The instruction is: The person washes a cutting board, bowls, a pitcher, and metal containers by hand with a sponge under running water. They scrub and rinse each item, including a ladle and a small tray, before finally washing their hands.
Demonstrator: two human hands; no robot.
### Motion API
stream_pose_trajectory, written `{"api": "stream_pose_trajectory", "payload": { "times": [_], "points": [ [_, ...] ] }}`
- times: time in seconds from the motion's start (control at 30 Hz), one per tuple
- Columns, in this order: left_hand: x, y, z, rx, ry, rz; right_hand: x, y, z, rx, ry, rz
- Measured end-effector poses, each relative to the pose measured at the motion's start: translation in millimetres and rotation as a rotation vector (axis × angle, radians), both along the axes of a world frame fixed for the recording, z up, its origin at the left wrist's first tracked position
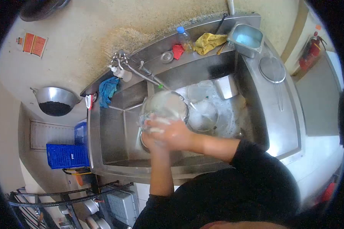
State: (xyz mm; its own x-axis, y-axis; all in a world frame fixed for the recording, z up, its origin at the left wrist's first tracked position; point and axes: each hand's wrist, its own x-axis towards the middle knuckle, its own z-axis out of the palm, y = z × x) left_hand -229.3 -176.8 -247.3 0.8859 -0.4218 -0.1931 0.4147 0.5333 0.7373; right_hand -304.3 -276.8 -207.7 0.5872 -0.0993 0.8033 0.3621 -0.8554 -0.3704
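A large round metal pot (168,105) lies tilted over the divider between the two sink basins, its surface smeared with suds. My right hand (176,133) is at the pot's near side, fingers curled, with white foam and something pale among them, blurred by motion. Close beside and partly behind it, my left hand (151,141) is at the same edge, its fingers hidden. A thin tap hose (147,77) reaches toward the pot. Right of the pot, a round strainer-like bowl (203,115) sits in soapy water with a rectangular metal container (226,87) and a clear tub (200,91).
Along the back ledge are a white pump bottle (122,74), a blue cloth (109,91), a blue-capped bottle (184,38), a yellow cloth (210,42) and a metal tub (246,39) of bluish liquid. A mesh skimmer (272,70) lies on the right drainboard. Blue crates (65,155) stand left.
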Motion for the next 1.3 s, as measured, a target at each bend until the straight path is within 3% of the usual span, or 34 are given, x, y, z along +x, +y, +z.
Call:
{"api": "stream_pose_trajectory", "payload": {
  "times": [0.03, 0.1, 0.13, 0.2, 0.23, 0.3, 0.37, 0.4, 0.43, 0.47, 0.53, 0.57, 0.6, 0.63, 0.67, 0.7, 0.73, 0.77, 0.8, 0.83, 0.87, 0.9, 0.93, 0.97, 1.0, 1.03, 1.1, 1.17, 1.23, 1.3],
  "points": [
    [9.4, 5.2, -6.1, -0.003, -0.005, 0.006, 0.3, -3.4, -0.4, -0.003, -0.005, 0.007],
    [17.5, 14.8, -9.2, -0.476, 0.2, -0.27, -0.3, -5.9, -4.7, -0.004, 0.015, 0.015],
    [18.4, 17.7, -14.4, -0.471, 0.208, -0.262, 0.4, -6.9, -7.9, 0.003, 0.023, 0.019],
    [8.1, 0.2, 6.9, 0.085, -0.162, -0.103, 8.5, -13.2, -13.5, 0.132, 0.138, 0.083],
    [3.7, -0.9, 1.1, 0.093, -0.155, -0.08, 14.8, -16.7, -16.4, 0.137, 0.145, 0.108],
    [-12.0, -0.4, -13.0, 0.943, -0.934, 0.025, 33.2, -26.7, -23.6, 0.581, 0.227, 0.002],
    [-19.9, 9.1, -43.8, 0.992, -0.984, 0.001, 44.4, -55.0, -45.3, 0.604, 0.363, 0.017],
    [-27.3, 9.2, -39.2, 1.005, -0.978, 0.013, 47.0, -73.6, -51.3, 0.993, 0.539, 0.232],
    [-37.5, 5.8, -25.7, 0.795, -0.702, -0.062, 46.7, -89.1, -57.0, 1.376, 0.715, 0.449],
    [-42.8, 4.1, -16.6, 0.575, -0.427, -0.13, 45.7, -97.3, -71.2, 1.375, 0.724, 0.456],
    [-38.3, 1.6, -13.5, 0.536, -0.407, -0.025, 49.7, -105.2, -98.6, 1.731, 0.571, 0.653],
    [-34.1, -1.3, -15.1, 0.495, -0.387, 0.074, 51.3, -101.4, -99.2, 1.729, 0.584, 0.651],
    [-27.1, -2.2, -17.0, 0.498, -0.367, 0.074, 46.8, -89.7, -96.7, 1.9, 0.487, 0.582],
    [-15.0, -3.1, -18.8, 0.656, -0.519, 0.185, 39.7, -77.8, -94.2, 2.067, 0.378, 0.492],
    [-3.2, -7.6, -20.9, 0.804, -0.672, 0.284, 38.1, -62.7, -69.5, 2.204, 0.472, 0.314],
    [5.4, -15.1, -13.0, 0.905, -0.731, 0.264, 45.6, -53.9, -123.4, 2.301, 0.467, 0.483],
    [9.5, -22.0, 0.3, 0.888, -0.534, 0.18, 42.6, -33.9, -121.0, 2.537, 0.439, 0.485],
    [27.5, -15.0, -9.3, 0.88, -0.697, 0.185, 36.1, -20.1, -139.8, 2.345, 0.57, 0.709],
    [39.0, -13.7, -6.3, 0.825, -0.625, 0.258, 32.7, -7.4, -143.0, 2.217, 0.74, 0.714],
    [56.8, -1.3, -3.2, 0.961, -0.759, 0.283, 31.8, 0.6, -147.4, 2.09, 0.906, 0.717],
    [63.2, 4.4, 13.1, 0.967, -0.622, 0.236, 28.0, -2.1, -163.5, 2.102, 0.905, 0.703],
    [95.3, 31.7, -14.4, 1.006, -0.719, 0.209, 19.1, -8.3, -185.5, 2.017, 1.061, 0.785],
    [107.1, 44.4, -13.8, 1.255, -0.775, 0.171, 9.5, -17.5, -200.2, 1.918, 1.211, 0.868],
    [119.7, 55.8, -18.2, 1.251, -0.774, 0.166, -0.6, -31.7, -200.9, 1.778, 1.27, 0.763],
    [131.2, 67.8, -29.0, 1.49, -0.879, 0.089, -12.9, -46.3, -199.8, 1.636, 1.323, 0.657],
    [138.1, 79.0, -43.3, 1.73, -0.977, 0.001, -27.2, -57.5, -204.4, 1.697, 1.317, 0.626],
    [146.9, 95.4, -76.5, 1.814, -0.996, -0.095, -53.8, -77.2, -219.0, 1.758, 1.312, 0.59],
    [152.1, 107.1, -108.0, 1.898, -1.015, -0.193, -75.3, -88.6, -234.9, 1.837, 1.213, 0.367],
    [154.1, 112.9, -137.0, 2.086, -0.853, -0.424, -86.3, -102.8, -224.7, 1.832, 1.222, 0.294],
    [157.8, 115.4, -150.9, 2.051, -0.756, -0.545, -97.8, -117.2, -224.2, 1.832, 1.226, 0.223]
  ]
}}
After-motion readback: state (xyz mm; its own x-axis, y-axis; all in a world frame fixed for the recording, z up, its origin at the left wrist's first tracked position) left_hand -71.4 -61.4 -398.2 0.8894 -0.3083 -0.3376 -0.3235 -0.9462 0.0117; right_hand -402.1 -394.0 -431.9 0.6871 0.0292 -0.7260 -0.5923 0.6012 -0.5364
